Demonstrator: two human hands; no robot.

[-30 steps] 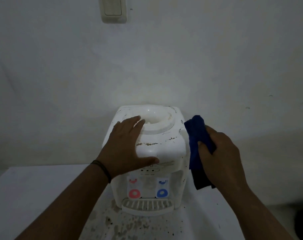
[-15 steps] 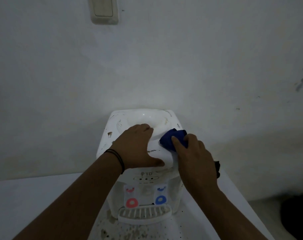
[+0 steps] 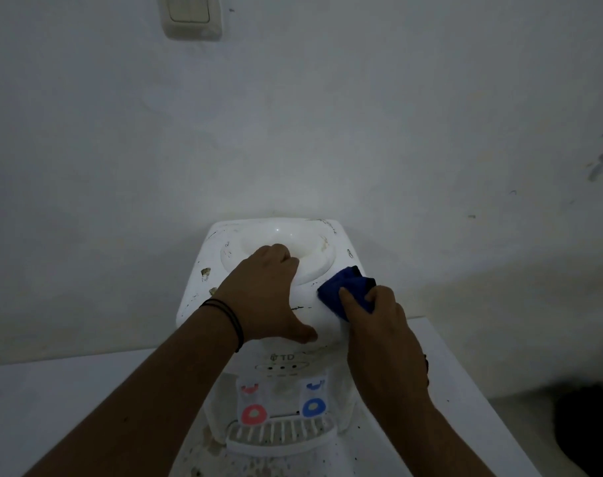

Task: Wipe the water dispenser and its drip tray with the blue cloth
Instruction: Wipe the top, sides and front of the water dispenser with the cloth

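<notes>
A white tabletop water dispenser (image 3: 224, 304) with dark grime marks stands against the wall. My left hand (image 3: 265, 294) lies on its top, fingers over the rim of the round bottle socket, thumb spread toward the front. My right hand (image 3: 375, 321) grips a bunched blue cloth (image 3: 344, 290) and presses it on the top's right front corner. Below, a red tap (image 3: 253, 414) and a blue tap (image 3: 313, 407) sit above the slotted white drip tray (image 3: 279, 438).
The dispenser stands on a white table (image 3: 69, 401) speckled with dark spots near the tray. A light switch (image 3: 191, 15) is on the wall above. A dark object (image 3: 589, 425) lies on the floor at the right.
My right hand carried the blue cloth from the dispenser's right side up onto its top, and it now sits slightly further right. My left hand stayed on top.
</notes>
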